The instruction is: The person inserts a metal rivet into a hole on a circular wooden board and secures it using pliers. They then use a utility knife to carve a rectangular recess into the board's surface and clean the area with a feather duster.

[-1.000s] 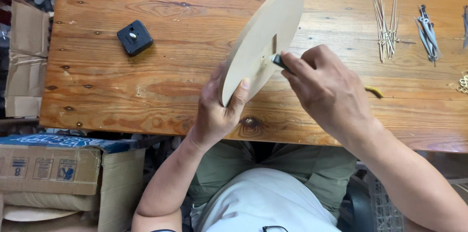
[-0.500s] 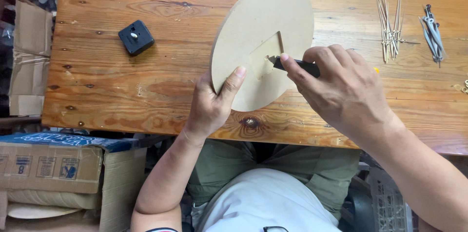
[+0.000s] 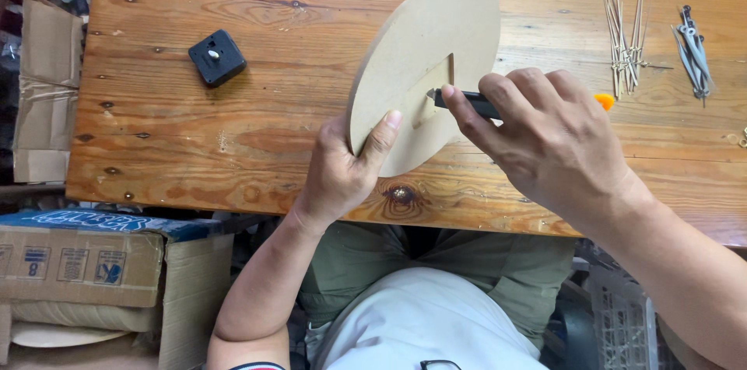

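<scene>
knotty plank table [image 3: 194,144], cardboard boxes [image 3: 85,261] left; left hand [image 3: 342,175] fingers grip round board [image 3: 424,66], right hand [image 3: 545,136] fingers grip knife [image 3: 467,101].

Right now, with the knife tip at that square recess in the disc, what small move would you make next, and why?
Probably a short, light scrape along the recess edge: the knife tip in the right hand already sits there, and the left hand steadies the tilted disc.

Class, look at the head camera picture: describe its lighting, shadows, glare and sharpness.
Head view: soft, even light; faint shadow under the disc on the table; mild sheen on the varnished wood, no harsh glare; left hand, right hand and knife sharp; boxes at the left dimmer.
</scene>
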